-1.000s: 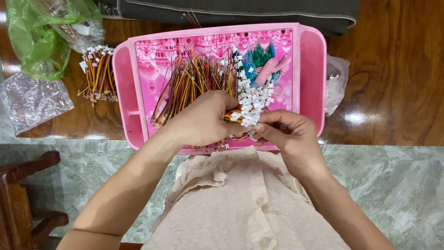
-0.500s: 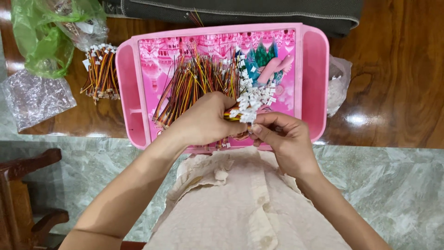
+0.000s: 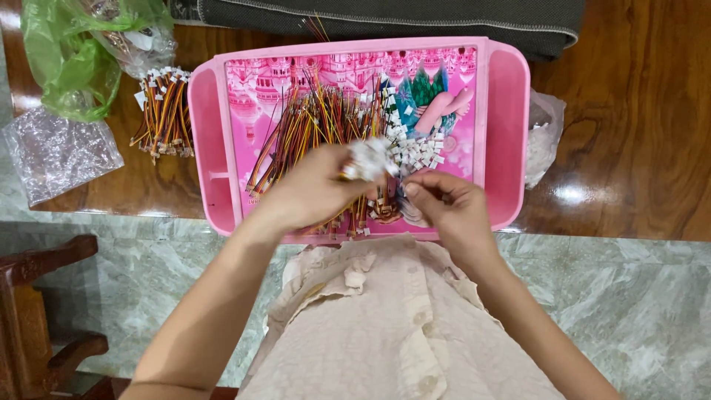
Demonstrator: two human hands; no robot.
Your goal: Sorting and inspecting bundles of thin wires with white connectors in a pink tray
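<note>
While left hand (image 3: 315, 189) grips connector bundle (image 3: 368, 157), green bag (image 3: 67, 55) (crumpled) far left.

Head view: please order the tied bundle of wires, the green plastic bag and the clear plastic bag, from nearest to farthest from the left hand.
From the left hand:
1. Tied bundle of wires, on the wooden table just left of the pink tray.
2. Green plastic bag, at the far-left corner.
3. Clear plastic bag, at the table's left edge.
The two bags are nearly too close to call.
</note>
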